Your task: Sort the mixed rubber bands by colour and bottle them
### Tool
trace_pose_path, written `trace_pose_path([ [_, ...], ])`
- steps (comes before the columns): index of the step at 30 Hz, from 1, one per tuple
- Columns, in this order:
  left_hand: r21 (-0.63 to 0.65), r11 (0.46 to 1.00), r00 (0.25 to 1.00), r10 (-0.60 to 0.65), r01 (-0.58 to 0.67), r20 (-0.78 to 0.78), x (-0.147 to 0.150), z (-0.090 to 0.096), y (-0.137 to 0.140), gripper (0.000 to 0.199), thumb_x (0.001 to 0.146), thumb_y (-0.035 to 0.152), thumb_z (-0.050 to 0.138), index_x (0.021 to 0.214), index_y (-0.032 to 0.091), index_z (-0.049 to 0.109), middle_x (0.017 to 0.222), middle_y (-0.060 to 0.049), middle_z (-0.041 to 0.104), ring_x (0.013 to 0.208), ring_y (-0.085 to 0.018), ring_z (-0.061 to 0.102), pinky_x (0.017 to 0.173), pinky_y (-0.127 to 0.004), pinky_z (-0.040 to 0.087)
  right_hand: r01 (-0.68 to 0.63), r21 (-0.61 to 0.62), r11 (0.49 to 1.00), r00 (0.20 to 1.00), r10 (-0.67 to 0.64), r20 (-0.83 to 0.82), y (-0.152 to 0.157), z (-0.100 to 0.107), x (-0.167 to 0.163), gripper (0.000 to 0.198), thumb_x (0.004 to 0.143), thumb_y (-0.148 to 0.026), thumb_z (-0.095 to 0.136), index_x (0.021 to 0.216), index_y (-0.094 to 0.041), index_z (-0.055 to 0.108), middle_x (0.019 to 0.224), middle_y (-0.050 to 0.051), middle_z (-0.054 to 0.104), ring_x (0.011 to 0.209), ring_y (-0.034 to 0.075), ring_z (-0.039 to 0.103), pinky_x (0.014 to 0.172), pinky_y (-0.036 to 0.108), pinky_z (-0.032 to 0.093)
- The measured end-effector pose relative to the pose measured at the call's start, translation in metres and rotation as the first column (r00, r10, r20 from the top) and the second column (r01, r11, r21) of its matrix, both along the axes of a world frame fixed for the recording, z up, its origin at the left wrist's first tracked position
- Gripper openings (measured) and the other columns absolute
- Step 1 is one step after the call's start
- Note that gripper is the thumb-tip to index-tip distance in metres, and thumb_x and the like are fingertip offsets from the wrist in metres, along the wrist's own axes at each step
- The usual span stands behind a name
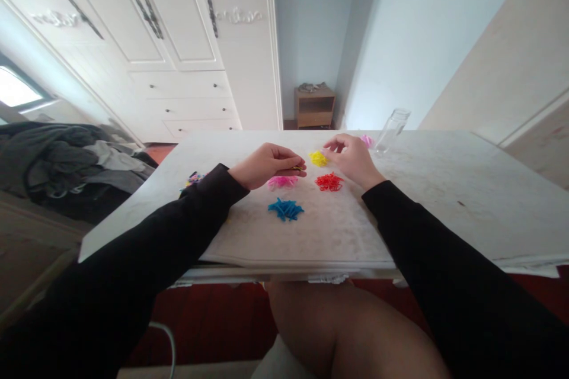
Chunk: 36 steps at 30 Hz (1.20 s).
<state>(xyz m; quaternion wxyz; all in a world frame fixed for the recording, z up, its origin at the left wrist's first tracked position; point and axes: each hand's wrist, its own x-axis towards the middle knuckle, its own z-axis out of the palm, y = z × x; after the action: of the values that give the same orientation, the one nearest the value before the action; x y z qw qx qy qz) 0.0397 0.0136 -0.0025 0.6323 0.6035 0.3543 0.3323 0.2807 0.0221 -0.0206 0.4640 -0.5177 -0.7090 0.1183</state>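
Note:
My left hand [276,164] hovers over the pink pile [283,182], its thumb and fingers pinched on a small dark-yellow piece [298,169] whose kind is too small to make out. Just right of it, my right hand [351,157] reaches to the edge of a yellow pile [318,158], with its fingers curled towards the thumb; anything between the fingertips is hidden. Below that hand lies a heap of thin red loops [329,182]. Nearer to me is a blue pile [285,209] of slim short pieces.
A clear glass bottle [393,130] stands at the table's back right, with a pinkish-purple thing [367,141] beside it. A mixed-colour heap [195,179] is partly behind my left sleeve. Dark clothes [75,160] are piled left of the white table [444,207].

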Motion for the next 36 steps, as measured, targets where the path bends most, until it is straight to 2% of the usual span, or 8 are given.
trace_pose_path([
  [6,-0.108,0.994,0.997,0.037,-0.029,0.071,0.0,0.004,-0.002,0.022,0.092,0.027,0.075,0.082,0.007,0.077,0.092,-0.015,0.08,0.089,-0.02,0.08,0.105,-0.036,0.06,-0.157,0.037,0.987,0.987,0.158,-0.026,-0.014,0.009,-0.01,0.014,0.08,-0.031,0.074,0.073,-0.019,0.071,0.078,0.003,0.068,0.072,0.016,0.056,0.068,0.032,0.043],
  [10,-0.107,0.994,0.996,0.03,-0.022,0.08,-0.001,0.006,-0.003,0.007,0.083,0.007,0.072,0.086,0.006,0.078,0.092,-0.015,0.081,0.094,-0.02,0.08,0.103,-0.03,0.06,-0.319,0.02,0.948,0.948,0.319,-0.015,-0.02,0.01,-0.015,0.02,0.081,-0.039,0.078,0.077,-0.019,0.076,0.08,0.003,0.065,0.074,0.017,0.057,0.066,0.032,0.043],
  [13,-0.099,0.995,0.997,0.04,-0.032,0.07,-0.001,0.004,-0.002,0.013,0.079,0.0,0.071,0.087,0.007,0.079,0.09,-0.013,0.081,0.093,-0.018,0.08,0.098,-0.026,0.06,-0.369,0.001,0.93,0.93,0.369,0.002,-0.022,0.011,-0.016,0.018,0.081,-0.038,0.079,0.084,-0.02,0.08,0.083,0.004,0.065,0.074,0.016,0.057,0.067,0.032,0.044],
  [16,-0.084,0.996,0.998,0.026,-0.021,0.06,-0.001,0.001,-0.001,0.01,0.08,0.003,0.076,0.089,0.007,0.078,0.093,-0.014,0.081,0.092,-0.017,0.08,0.095,-0.027,0.061,-0.38,-0.019,0.925,0.925,0.38,0.008,-0.021,0.01,-0.017,0.015,0.081,-0.035,0.079,0.086,-0.021,0.082,0.083,0.004,0.065,0.073,0.016,0.056,0.068,0.032,0.044],
  [21,-0.036,0.999,0.999,0.013,-0.011,0.053,-0.001,0.0,-0.001,0.022,0.081,0.01,0.083,0.101,0.009,0.073,0.091,-0.012,0.082,0.085,-0.015,0.079,0.084,-0.025,0.062,-0.396,-0.044,0.917,0.918,0.397,0.008,-0.021,0.01,-0.017,0.014,0.081,-0.036,0.08,0.085,-0.022,0.082,0.083,0.003,0.065,0.073,0.016,0.056,0.068,0.032,0.044],
  [29,-0.003,0.999,0.998,-0.052,0.052,0.045,-0.002,0.001,-0.002,0.039,0.076,0.016,0.09,0.106,0.012,0.066,0.093,-0.013,0.082,0.09,-0.018,0.08,0.086,-0.029,0.062,-0.393,-0.045,0.918,0.919,0.394,0.009,-0.025,0.013,-0.018,0.018,0.082,-0.036,0.076,0.077,-0.019,0.077,0.079,0.003,0.064,0.072,0.016,0.056,0.067,0.032,0.043],
  [33,0.016,0.998,0.998,-0.06,0.06,0.016,-0.001,0.002,-0.005,0.042,0.073,0.017,0.091,0.106,0.012,0.066,0.094,-0.015,0.082,0.09,-0.019,0.08,0.083,-0.029,0.062,-0.341,-0.023,0.94,0.94,0.341,0.006,-0.026,0.015,-0.018,0.014,0.081,-0.031,0.074,0.074,-0.019,0.072,0.078,0.003,0.064,0.073,0.016,0.057,0.066,0.032,0.042],
  [36,0.062,0.998,1.0,-0.018,0.018,-0.008,-0.003,0.006,-0.003,0.039,0.073,0.018,0.09,0.104,0.012,0.066,0.092,-0.014,0.082,0.087,-0.02,0.08,0.082,-0.032,0.063,-0.226,0.036,0.973,0.974,0.227,-0.015,-0.022,0.014,-0.015,0.01,0.08,-0.026,0.071,0.074,-0.018,0.07,0.078,0.003,0.066,0.072,0.016,0.056,0.066,0.032,0.042],
])
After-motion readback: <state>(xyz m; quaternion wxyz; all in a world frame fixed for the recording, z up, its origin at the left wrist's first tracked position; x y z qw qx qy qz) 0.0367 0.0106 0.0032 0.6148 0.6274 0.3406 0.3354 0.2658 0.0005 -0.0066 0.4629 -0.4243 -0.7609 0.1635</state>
